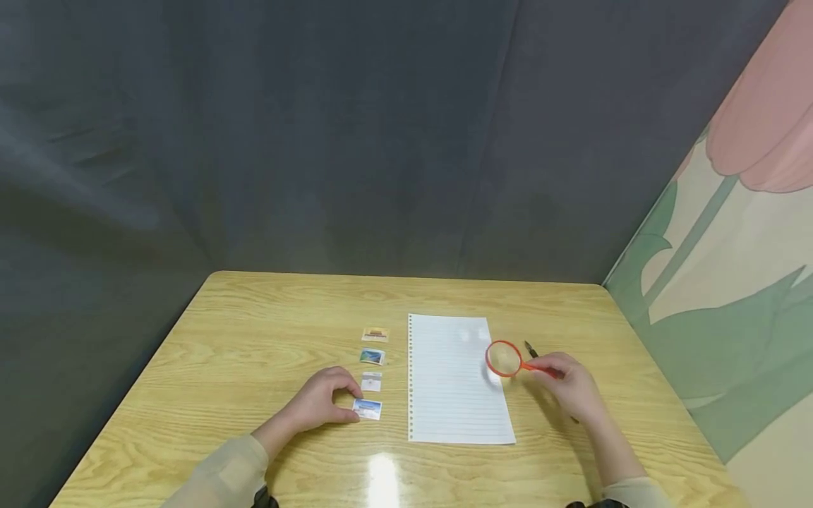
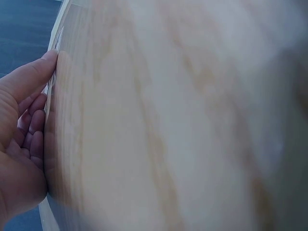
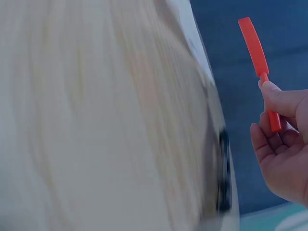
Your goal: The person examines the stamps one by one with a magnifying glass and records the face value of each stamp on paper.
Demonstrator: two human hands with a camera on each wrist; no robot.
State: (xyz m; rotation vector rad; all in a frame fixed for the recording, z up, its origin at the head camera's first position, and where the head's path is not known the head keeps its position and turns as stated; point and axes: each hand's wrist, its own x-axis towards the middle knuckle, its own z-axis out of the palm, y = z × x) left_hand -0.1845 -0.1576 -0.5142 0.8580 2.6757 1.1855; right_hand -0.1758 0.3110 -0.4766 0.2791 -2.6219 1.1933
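Observation:
My right hand (image 1: 571,388) holds a red-rimmed magnifying glass (image 1: 488,358) by its handle, raised over the right edge of a lined paper sheet (image 1: 454,395). The right wrist view shows the red magnifying glass (image 3: 253,45) nearly edge-on, pinched between thumb and fingers. My left hand (image 1: 320,402) rests on the table, thumb and forefinger at the left edge of a small blue-and-white stamp (image 1: 369,409), the nearest in a column. In the left wrist view the left hand (image 2: 21,125) lies low against the table; the stamp cannot be made out there.
Above that stamp lie a pale grey stamp (image 1: 371,382), a blue-green one (image 1: 372,356) and a yellow one (image 1: 376,335). A dark pen (image 1: 530,348) lies partly under the right hand. Dark curtain (image 1: 394,141) stands behind the wooden table (image 1: 286,303).

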